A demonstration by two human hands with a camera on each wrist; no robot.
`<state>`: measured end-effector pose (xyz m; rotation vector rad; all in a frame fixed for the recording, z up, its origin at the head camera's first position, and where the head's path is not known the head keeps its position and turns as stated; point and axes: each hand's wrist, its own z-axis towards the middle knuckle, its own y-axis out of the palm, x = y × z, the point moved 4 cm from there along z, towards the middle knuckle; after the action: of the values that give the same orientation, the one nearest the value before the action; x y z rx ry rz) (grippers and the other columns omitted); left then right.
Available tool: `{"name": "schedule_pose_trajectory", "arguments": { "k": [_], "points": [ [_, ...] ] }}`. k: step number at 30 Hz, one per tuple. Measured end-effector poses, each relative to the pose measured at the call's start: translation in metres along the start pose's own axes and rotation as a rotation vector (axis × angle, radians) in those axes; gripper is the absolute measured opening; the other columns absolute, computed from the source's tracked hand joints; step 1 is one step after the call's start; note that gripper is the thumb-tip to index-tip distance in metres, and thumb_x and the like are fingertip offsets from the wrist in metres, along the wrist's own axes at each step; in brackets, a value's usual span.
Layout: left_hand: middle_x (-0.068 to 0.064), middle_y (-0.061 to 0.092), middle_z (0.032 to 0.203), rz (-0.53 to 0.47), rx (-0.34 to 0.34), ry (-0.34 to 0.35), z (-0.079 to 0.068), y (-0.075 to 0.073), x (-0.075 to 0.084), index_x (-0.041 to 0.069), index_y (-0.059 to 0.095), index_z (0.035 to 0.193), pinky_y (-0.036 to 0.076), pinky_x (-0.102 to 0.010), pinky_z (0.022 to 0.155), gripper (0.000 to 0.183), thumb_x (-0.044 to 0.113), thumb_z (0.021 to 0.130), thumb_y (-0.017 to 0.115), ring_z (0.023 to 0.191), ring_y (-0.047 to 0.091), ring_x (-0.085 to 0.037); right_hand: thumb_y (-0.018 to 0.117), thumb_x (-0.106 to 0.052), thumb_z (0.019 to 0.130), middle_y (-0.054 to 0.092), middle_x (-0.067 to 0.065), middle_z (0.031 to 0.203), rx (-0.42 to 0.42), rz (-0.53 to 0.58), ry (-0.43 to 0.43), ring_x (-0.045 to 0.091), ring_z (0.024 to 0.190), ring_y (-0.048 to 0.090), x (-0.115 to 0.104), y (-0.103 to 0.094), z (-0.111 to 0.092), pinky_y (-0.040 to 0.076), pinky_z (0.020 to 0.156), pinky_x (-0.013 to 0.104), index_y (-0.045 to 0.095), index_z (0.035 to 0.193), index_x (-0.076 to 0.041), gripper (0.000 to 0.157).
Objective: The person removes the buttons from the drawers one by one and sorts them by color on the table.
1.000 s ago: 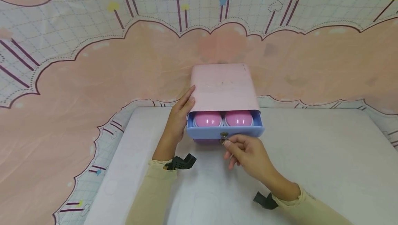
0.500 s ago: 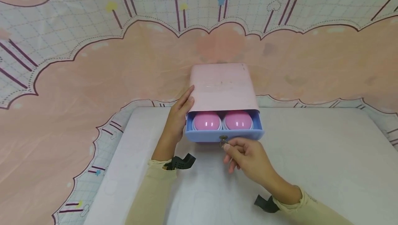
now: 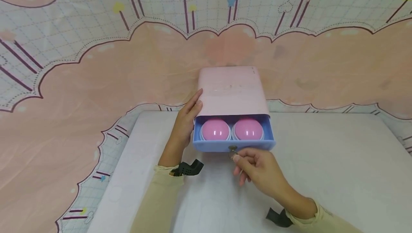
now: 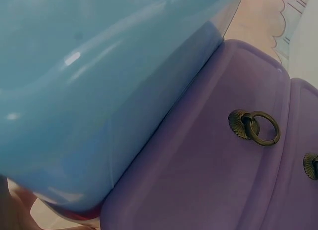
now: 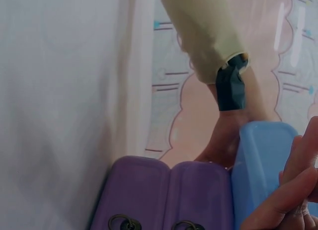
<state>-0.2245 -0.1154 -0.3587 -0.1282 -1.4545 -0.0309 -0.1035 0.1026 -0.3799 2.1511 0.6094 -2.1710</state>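
Trouble could start at the left hand [image 3: 184, 124], which lies with its fingers nearly straight against the left side of the box [image 3: 232, 92]. If it presses too softly, the box could slide or turn when its front gets tugged. Next comes the blue drawer [image 3: 210, 147], sticking out of the box toward the person, with two pink balls [image 3: 215, 130] side by side in it. The box top covers its back, so how much is left inside is hard to tell. Pulled too far, the drawer might tip down and the balls might roll out; a hard jerk might knock them about. The ring pull [image 3: 232, 150] is small, and the right hand [image 3: 262, 172] has just finger and thumb pinched on it, so it could slip away. Around all this, from the far left, the cloth [image 3: 96, 83] hangs beside and behind the white counter [image 3: 338, 161]. The left sleeve [image 3: 159, 197] has a black strap [image 3: 190, 168] poking out at its end. Below the blue drawer, the wrist views show two purple drawers [image 4: 198, 150]; the blue one hides them from the head view. The right hand blocks part of the blue front, and past it comes the right sleeve [image 3: 326, 222].
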Motion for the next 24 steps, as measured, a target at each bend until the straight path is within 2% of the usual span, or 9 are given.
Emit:
{"name": "schedule_pose_trajectory", "arguments": {
  "k": [9,24],
  "points": [
    [0.015,0.032,0.165,0.023,0.002,0.003,-0.0006,0.0005,0.0006,0.040,0.044,0.154,0.020,-0.054,0.126,0.048,0.042,0.106,0.048,0.156,0.025,-0.018,0.064,-0.026,0.102,0.072,0.007,0.073,-0.019,0.001,-0.009,0.023,0.053,0.068,-0.0018,0.0011,-0.0054,0.053,0.050,0.030,0.070,0.096,-0.004,0.023],
    [0.014,0.032,0.165,0.041,0.006,0.017,-0.0011,0.0005,0.0009,0.039,0.044,0.154,0.019,-0.055,0.126,0.048,0.041,0.106,0.048,0.156,0.025,-0.018,0.064,-0.026,0.102,0.072,0.006,0.073,-0.039,0.012,-0.010,0.023,0.052,0.068,-0.0006,0.0024,-0.0087,0.053,0.049,0.033,0.070,0.096,-0.006,0.022]
  ]
}}
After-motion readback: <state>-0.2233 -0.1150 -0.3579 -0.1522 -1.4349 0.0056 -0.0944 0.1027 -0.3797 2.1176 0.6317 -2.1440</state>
